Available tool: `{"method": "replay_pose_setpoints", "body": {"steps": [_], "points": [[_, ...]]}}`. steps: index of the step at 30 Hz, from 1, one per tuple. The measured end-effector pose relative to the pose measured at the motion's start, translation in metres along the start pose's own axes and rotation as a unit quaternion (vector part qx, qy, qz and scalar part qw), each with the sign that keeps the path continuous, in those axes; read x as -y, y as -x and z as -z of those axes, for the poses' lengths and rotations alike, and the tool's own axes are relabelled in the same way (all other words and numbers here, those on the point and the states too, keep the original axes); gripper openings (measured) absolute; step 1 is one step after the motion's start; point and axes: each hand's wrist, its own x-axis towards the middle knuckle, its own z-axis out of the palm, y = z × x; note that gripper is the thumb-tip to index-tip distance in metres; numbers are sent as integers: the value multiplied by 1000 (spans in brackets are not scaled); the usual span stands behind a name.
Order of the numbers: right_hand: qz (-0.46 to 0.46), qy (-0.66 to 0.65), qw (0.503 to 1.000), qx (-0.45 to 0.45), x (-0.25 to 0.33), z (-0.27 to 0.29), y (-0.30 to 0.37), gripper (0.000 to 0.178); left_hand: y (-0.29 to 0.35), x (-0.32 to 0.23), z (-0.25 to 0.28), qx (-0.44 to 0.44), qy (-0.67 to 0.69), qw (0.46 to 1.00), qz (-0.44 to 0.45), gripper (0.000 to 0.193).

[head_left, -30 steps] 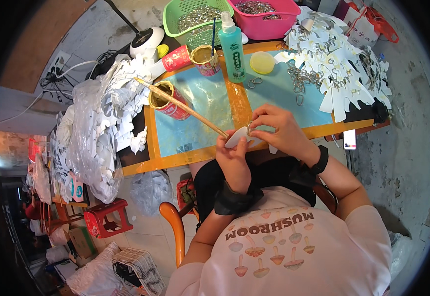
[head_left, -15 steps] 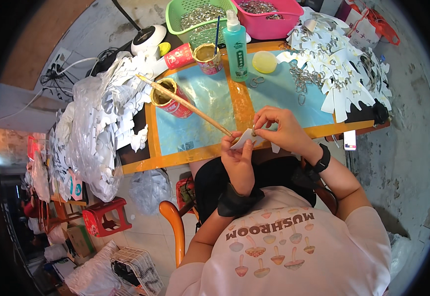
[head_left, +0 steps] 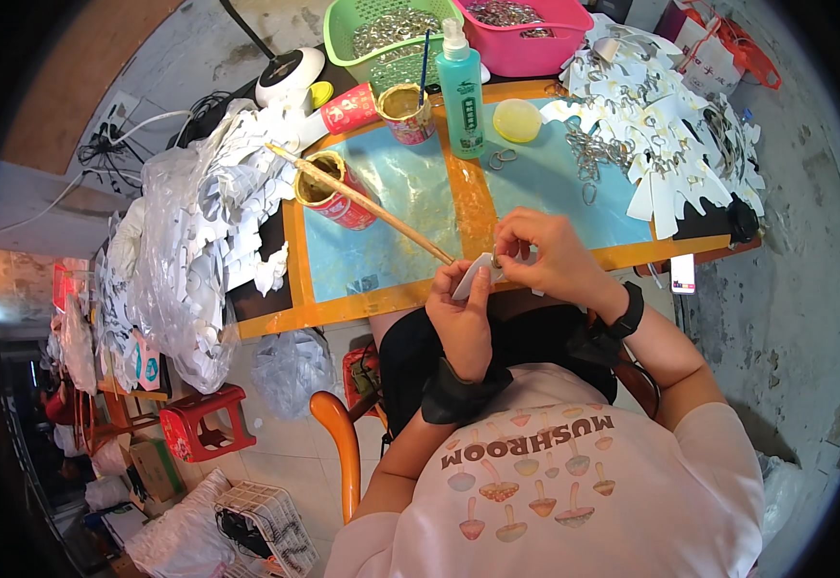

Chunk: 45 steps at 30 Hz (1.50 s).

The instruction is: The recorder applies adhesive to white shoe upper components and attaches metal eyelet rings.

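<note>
Both hands are sitting slightly lower and closer to the body than a moment ago, with the small white card piece [head_left: 473,275] now tipped more upright between them. The left hand [head_left: 462,313] is grasping the card piece from below, thumb and fingers pinched on its lower end. The right hand [head_left: 540,255] is pinching its upper edge with curled fingertips. The piece is being held just off the near edge of the desk [head_left: 381,303], above the lap. A long wooden stick [head_left: 362,200] is leaning out of a red tin [head_left: 335,193], its tip ending just beside the left hand. A green bottle [head_left: 462,91] is standing further back, beside a stack of white cut-outs [head_left: 670,144].
</note>
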Motion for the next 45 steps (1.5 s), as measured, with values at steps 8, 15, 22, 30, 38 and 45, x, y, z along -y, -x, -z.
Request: {"method": "replay_pose_setpoints", "body": {"steps": [8, 15, 22, 30, 38, 45], "points": [[89, 45, 995, 7, -21, -13, -4, 9, 1, 8, 12, 8, -94, 993, -72, 22], [105, 106, 987, 67, -23, -23, -4, 12, -16, -26, 22, 104, -522, 792, -298, 42], [109, 115, 985, 66, -23, -24, -2, 13, -44, -17, 35, 187, -483, 815, -259, 45], [186, 151, 967, 86, -31, -22, 5, 16, -48, -24, 32, 211, -521, 779, -278, 32], [144, 76, 985, 60, -33, -18, 13, 18, -46, -23, 37, 226, -564, 733, -306, 13], [62, 49, 996, 40, -24, -14, 11, 25, -42, -16, 38, 203, -569, 716, -351, 14]]}}
